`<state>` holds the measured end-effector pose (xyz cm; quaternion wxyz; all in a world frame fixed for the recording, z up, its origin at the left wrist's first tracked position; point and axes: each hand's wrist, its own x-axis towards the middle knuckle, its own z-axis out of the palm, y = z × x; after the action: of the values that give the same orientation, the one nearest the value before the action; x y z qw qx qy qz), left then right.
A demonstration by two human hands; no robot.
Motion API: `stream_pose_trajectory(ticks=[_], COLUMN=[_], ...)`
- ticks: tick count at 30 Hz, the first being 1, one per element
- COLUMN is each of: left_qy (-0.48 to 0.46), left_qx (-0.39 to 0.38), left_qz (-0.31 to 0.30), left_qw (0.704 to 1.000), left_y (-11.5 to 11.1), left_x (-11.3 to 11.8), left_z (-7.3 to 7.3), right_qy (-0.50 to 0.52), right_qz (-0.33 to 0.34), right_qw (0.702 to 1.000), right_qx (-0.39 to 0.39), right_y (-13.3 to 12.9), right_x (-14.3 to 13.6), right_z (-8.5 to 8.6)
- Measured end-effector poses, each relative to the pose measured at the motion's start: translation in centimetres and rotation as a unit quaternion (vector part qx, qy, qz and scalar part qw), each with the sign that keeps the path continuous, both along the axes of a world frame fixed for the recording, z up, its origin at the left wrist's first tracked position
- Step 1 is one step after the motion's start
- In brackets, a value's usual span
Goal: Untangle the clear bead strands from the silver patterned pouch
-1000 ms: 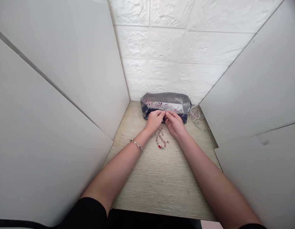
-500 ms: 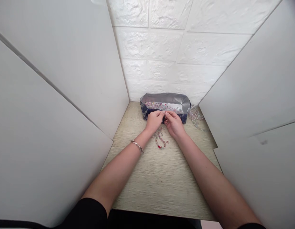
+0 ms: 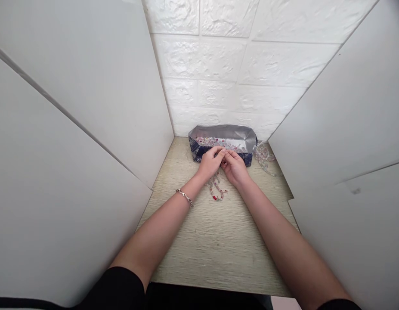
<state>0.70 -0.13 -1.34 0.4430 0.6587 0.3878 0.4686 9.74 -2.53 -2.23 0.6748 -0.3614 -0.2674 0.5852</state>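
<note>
My left hand [image 3: 211, 162] and my right hand [image 3: 234, 168] meet at the fingertips, just in front of a dark blue box with a silvery lining [image 3: 194, 148]. Both hands are closed in a pinch; whatever sits between the fingertips is too small to make out. Loose pink, clear and red beads [image 3: 215, 141] lie inside the box. Below my hands a beaded strand [image 3: 215, 189] with a red bead near its end rests on the table, its upper part hidden behind my left hand and wrist.
More beaded strands [image 3: 264, 158] lie at the right of the box. The wooden table [image 3: 215, 241] is hemmed in by white panels [image 3: 73, 86] on the left and similar panels [image 3: 344, 129] on the right. A white brick-patterned wall [image 3: 212, 60] stands behind.
The left fingers have slid slightly right over the right fingertips, so the two hands now overlap more closely. The box and strands stay where they were.
</note>
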Motion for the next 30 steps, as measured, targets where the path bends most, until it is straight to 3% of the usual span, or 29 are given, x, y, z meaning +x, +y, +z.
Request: stream_pose_trajectory(ticks=[7, 16, 22, 30], left_qy=[0.02, -0.054, -0.09, -0.094], left_qx=[-0.014, -0.072, -0.156, -0.142], left_qz=[-0.013, -0.045, -0.033, 0.001], left_qw=[1.0, 0.995, 0.983, 0.985], left_y=[0.23, 0.17, 0.24, 0.66], left_x=[-0.15, -0.09, -0.13, -0.16], left_z=[-0.2, 0.17, 0.6, 0.18], right_qy=[0.009, 0.048, 0.035, 0.024], right_qz=[0.005, 0.001, 0.004, 0.006], right_qw=[1.0, 0.998, 0.999, 0.998], right_qx=[-0.019, -0.036, -0.038, -0.059], right_y=[-0.13, 0.06, 0.17, 0.0], right_x=[0.24, 0.41, 0.48, 0.37], right_z=[0.55, 0.36, 0.12, 0.48])
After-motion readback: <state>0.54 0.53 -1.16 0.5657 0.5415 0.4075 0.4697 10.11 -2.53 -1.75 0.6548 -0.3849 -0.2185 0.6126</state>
